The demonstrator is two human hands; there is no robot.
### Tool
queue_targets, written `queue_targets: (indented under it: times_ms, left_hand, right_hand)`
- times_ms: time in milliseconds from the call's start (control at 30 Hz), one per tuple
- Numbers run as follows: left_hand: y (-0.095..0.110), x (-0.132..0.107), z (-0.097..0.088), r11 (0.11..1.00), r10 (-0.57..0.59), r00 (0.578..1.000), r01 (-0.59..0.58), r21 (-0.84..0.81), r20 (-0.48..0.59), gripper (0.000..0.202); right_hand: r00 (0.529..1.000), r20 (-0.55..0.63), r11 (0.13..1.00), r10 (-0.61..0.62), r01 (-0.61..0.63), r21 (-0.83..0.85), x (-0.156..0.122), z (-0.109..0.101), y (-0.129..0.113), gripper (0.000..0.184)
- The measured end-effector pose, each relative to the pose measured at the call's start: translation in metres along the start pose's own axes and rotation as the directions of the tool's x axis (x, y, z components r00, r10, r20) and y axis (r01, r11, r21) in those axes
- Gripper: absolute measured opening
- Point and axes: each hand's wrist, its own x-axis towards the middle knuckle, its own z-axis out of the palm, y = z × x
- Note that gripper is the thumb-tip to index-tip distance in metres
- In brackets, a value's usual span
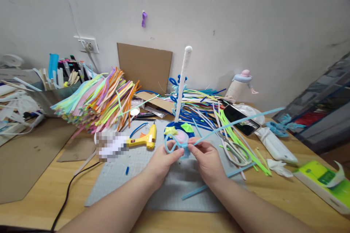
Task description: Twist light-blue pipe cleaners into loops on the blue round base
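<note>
A light blue pipe cleaner (218, 129) runs between my two hands, its long free end slanting up to the right. My left hand (168, 158) pinches it beside a bent loop. Close by on the right, my right hand (205, 156) is closed on the same pipe cleaner with thumb and finger. Just behind my fingertips stands a dark blue round base (167, 128) with a yellow star (171, 130), a green star (187, 127) and a pink centre (180, 137). A white wrapped stick (183, 83) rises upright behind it.
A yellow glue gun (149, 138) lies left on the grey cutting mat (123, 185); its black cord trails frontward. Scissors (236, 153), a phone (242, 119) and green pipe cleaners (248, 145) lie right. A colourful pipe cleaner bundle (101, 102) and cardboard (144, 65) stand behind.
</note>
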Motion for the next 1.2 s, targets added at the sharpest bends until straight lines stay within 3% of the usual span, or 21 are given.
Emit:
queue_targets:
  times_ms: [100, 200, 333, 467, 567, 700, 800, 933, 1200]
  left_hand:
    - [0.001, -0.001, 0.002, 0.985, 0.085, 0.995, -0.076, 0.156, -0.047, 0.021]
    - [0.004, -0.001, -0.001, 0.958, 0.151, 0.987, -0.133, 0.253, -0.051, 0.020]
    - [0.007, -0.002, -0.002, 0.898, 0.249, 0.966, -0.202, 0.390, -0.074, 0.020]
    - [0.012, -0.006, 0.000, 0.843, 0.331, 0.943, -0.281, 0.458, -0.031, 0.013]
    - [0.012, -0.007, 0.001, 0.832, 0.298, 0.954, -0.277, 0.481, 0.034, 0.015]
    - [0.008, -0.005, -0.002, 0.770, 0.318, 0.948, -0.262, 0.582, 0.005, 0.029]
    - [0.006, -0.004, -0.003, 0.741, 0.344, 0.939, -0.290, 0.605, 0.030, 0.026]
    - [0.005, -0.003, -0.002, 0.788, 0.316, 0.946, -0.301, 0.538, 0.066, 0.017]
    - [0.003, -0.001, -0.005, 0.861, 0.203, 0.979, -0.191, 0.470, 0.026, 0.025]
  right_hand:
    - [0.982, 0.111, 0.984, -0.153, 0.162, -0.079, -0.005, 0.000, -0.006, 0.004]
    - [0.942, 0.149, 0.918, -0.300, 0.328, -0.223, -0.006, -0.001, -0.015, 0.006]
    - [0.905, 0.216, 0.791, -0.366, 0.425, -0.440, -0.007, -0.003, -0.026, 0.007]
    - [0.896, 0.277, 0.776, -0.346, 0.440, -0.452, -0.009, -0.004, -0.031, 0.007]
    - [0.890, 0.308, 0.784, -0.336, 0.446, -0.433, -0.009, -0.004, -0.030, 0.008]
    - [0.881, 0.318, 0.780, -0.350, 0.462, -0.422, -0.008, -0.005, -0.029, 0.009]
    - [0.883, 0.304, 0.778, -0.357, 0.462, -0.426, -0.007, -0.005, -0.030, 0.010]
    - [0.891, 0.283, 0.787, -0.355, 0.448, -0.424, -0.005, -0.006, -0.028, 0.009]
    - [0.927, 0.195, 0.842, -0.322, 0.374, -0.389, -0.002, -0.004, -0.021, 0.004]
